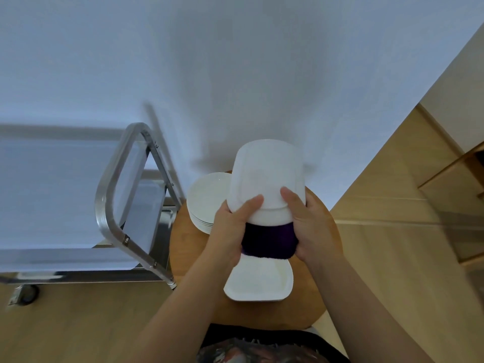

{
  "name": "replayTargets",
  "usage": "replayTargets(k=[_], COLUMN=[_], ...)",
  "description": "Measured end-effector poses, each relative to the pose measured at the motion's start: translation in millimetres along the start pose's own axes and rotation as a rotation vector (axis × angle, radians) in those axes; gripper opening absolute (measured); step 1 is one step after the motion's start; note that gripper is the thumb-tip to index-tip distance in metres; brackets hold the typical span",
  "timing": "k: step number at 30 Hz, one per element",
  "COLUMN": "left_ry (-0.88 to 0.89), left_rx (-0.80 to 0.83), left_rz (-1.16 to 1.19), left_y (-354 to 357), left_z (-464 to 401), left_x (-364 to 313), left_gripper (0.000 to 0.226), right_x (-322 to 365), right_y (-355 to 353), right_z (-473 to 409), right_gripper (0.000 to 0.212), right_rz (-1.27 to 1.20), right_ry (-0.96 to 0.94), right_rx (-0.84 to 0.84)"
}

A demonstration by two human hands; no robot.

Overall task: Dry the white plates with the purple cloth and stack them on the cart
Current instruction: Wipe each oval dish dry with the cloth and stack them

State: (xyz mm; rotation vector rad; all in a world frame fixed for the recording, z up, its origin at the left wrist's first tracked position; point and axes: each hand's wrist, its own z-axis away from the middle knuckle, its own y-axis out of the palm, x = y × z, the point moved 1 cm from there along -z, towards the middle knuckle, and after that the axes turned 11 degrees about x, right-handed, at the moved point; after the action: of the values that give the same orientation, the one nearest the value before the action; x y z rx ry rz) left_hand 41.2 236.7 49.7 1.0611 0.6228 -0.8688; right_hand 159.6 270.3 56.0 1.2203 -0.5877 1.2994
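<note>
White plate (267,179) held upright over the counter (188,247), long axis pointing away from me.
My left hand (230,231) and right hand (309,226) clamp its near end with the purple cloth (268,241); the cart (115,205) lies left of the plate, nearer my left hand.

No readable text, label, brand, number or sign shows on anything in view.

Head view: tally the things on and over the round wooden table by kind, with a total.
White rectangular plates: 2, one held up, one lying on the table
Stack of white round plates: 1, plate count unclear
Purple cloth: 1
Total: 4
</note>
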Motion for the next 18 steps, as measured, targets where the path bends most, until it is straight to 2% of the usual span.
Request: replayTargets(k=[2,4,6,8,10,13,15,17,18], left_ry=[0.065,0.087,0.110,0.109,0.095,0.093,0.126,0.132,0.109], left_rx=[-0.028,-0.064,-0.083,-0.114,-0.158,-0.137,-0.088,-0.073,-0.053], left_rz=[0.110,0.227,0.208,0.140,0.070,-0.087,-0.194,-0.207,-0.157], left_y=[-4,-13,-26,-30,-25,-14,-9,-5,-4], left_z=[-5,-10,-15,-16,-16,-16,-14,-7,-4], left_x=[-7,-16,-19,-20,-18,-15,-12,-11,-11], left_gripper=[0.029,0.023,0.023,0.029,0.037,0.032,0.028,0.023,0.024], right_x=[-2,-4,-1,11,20,20,11,-4,-9], right_y=[-2,-10,-20,-22,-11,18,33,34,32], right_z=[3,7,12,18,24,33,30,20,15], right_gripper=[0.037,0.040,0.028,0.008,0.013,0.047,0.068,0.071,0.071], right_rz=[0.167,0.207,0.110,0.095,0.187,0.427,0.832,1.296,1.427], right_ry=[0.122,0.223,0.169,-0.010,-0.166,-0.193,-0.171,-0.217,-0.238], right_rx=[0.005,-0.105,-0.300,-0.388,-0.272,0.091,0.251,0.240,0.216])
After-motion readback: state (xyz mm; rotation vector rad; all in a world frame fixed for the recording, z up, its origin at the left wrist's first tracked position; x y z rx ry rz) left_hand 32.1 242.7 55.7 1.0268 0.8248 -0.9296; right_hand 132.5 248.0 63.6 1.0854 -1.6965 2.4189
